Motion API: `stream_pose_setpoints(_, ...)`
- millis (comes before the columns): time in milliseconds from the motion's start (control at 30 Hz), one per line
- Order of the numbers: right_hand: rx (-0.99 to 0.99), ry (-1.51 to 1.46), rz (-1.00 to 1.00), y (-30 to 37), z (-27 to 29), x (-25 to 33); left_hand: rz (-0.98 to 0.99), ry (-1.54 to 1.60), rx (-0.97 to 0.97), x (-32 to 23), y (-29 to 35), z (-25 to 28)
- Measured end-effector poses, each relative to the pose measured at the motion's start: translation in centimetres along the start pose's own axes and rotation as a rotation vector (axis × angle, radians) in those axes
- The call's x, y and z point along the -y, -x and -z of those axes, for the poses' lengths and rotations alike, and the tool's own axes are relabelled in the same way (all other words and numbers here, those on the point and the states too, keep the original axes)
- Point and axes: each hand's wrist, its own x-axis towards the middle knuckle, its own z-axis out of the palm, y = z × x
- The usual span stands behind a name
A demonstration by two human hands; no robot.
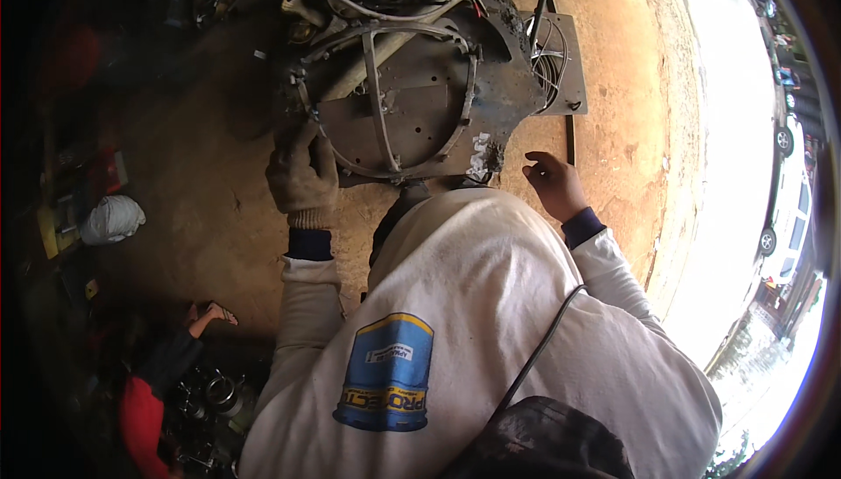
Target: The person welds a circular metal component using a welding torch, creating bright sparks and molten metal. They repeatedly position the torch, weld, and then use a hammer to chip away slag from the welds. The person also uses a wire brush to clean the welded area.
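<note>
A round metal frame (379,120), a ring with a flat bar across it, rests on a dark steel worktop (429,142) in front of me. My left hand (302,174), in a brown work glove, is closed at the frame's lower left edge; its fingertips are partly hidden. My right hand (558,186) is bare and hangs off the worktop's right front corner, fingers loosely bent and apart, with nothing in it. Beneath the ring's upper part a pale metal tube (438,15) lies slantwise.
Rods and scrap metal crowd the worktop's far end. A wire coil (550,67) sits on a side board (574,85) at the right. A white sack (113,220) lies on the ground at left. Someone in a red garment (143,422) is at lower left. Vehicles (793,207) stand far right.
</note>
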Motion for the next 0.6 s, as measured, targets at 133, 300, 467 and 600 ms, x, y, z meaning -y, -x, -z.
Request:
stream_pose_setpoints(133, 0.02, 0.014, -0.044, 0.4, 0.2, 0.8, 0.01, -0.033, 0.013, -0.1, 0.1, 0.0)
stream_pose_setpoints(300, 0.008, -0.034, -0.007, 0.1, -0.5, -0.3, -0.015, 0.098, -0.027, 0.0, -0.3, 0.1)
stream_pose_setpoints(467, 0.035, 0.023, 0.008, -0.1, -0.6, -0.5, -0.058, 0.079, -0.038, -0.4, -0.8, 0.3)
stream_pose_setpoints(600, 0.034, 0.038, 0.002, 0.1, -0.2, 0.3, -0.02, 0.069, -0.033, -0.2, -0.3, 0.2)
